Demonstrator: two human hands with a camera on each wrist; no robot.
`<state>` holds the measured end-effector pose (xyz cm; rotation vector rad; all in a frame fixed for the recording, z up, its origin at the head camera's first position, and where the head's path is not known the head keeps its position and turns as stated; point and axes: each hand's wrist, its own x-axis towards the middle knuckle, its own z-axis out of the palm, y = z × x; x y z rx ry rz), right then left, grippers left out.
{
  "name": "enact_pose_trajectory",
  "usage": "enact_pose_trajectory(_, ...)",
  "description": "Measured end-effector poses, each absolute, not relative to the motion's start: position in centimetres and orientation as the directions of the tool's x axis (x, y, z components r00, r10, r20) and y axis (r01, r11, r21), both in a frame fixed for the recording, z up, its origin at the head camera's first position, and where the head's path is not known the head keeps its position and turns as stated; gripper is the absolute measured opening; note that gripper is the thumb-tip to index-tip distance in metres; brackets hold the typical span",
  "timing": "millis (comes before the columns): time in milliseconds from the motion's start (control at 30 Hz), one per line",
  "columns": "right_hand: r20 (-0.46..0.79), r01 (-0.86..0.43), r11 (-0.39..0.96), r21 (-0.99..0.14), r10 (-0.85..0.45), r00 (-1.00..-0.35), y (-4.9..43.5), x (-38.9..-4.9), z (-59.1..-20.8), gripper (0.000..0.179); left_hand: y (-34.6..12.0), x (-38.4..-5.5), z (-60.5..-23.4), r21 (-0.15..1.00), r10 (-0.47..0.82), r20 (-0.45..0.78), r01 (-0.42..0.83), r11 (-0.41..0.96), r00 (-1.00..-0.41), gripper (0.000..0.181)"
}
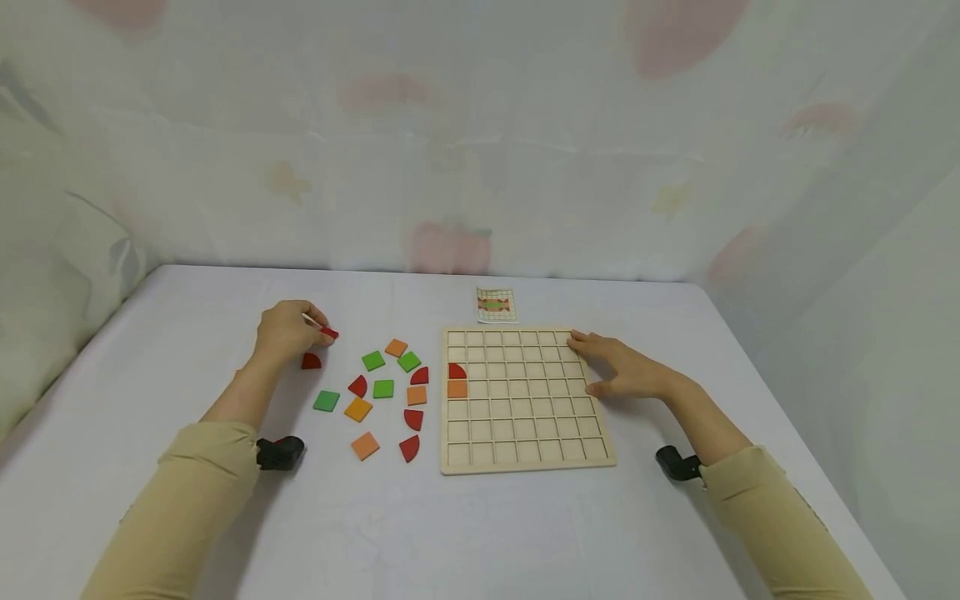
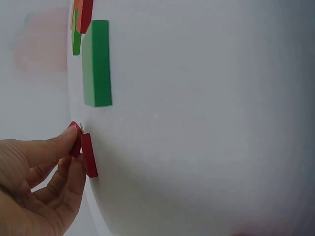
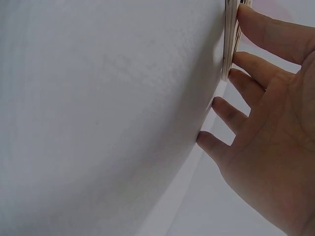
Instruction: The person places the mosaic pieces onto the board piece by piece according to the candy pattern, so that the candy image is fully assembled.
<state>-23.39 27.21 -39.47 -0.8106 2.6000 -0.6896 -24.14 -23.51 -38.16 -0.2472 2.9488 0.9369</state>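
At the left of the table my left hand (image 1: 288,332) pinches a red quarter-circle piece (image 1: 329,332) between thumb and fingers. In the left wrist view that held piece (image 2: 76,139) shows at the thumb tip, close beside another red quarter-circle piece (image 2: 89,155) on the table. My right hand (image 1: 626,367) rests with spread fingers on the right edge of a wooden grid board (image 1: 525,408). Its thumb and fingertips touch the board's edge (image 3: 229,42) in the right wrist view. A red quarter-circle (image 1: 457,371) and an orange square (image 1: 457,389) sit in the board's left column.
Several green squares (image 1: 383,389), orange squares (image 1: 365,446) and red quarter-circles (image 1: 409,448) lie scattered between my left hand and the board. Behind the board lies a small pattern card (image 1: 497,306). A patterned cloth (image 1: 480,133) hangs behind the table.
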Motion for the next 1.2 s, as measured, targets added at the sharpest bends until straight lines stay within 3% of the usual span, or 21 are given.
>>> enact_pose_trajectory(633,-0.159,-0.448,0.724,-0.524,-0.600,-0.784,27.2,-23.3,-39.5,0.082,-20.5,-23.9,-36.3,0.616,-0.018,-0.059,-0.051,0.786,-0.998,0.021)
enact_pose_trajectory(1200,-0.160,-0.445,0.721,-0.531,-0.601,-0.783,27.1,-23.3,-39.3,0.081,-14.6,-22.6,-35.9,0.661,0.179,-0.183,0.014,0.750,-0.967,0.021)
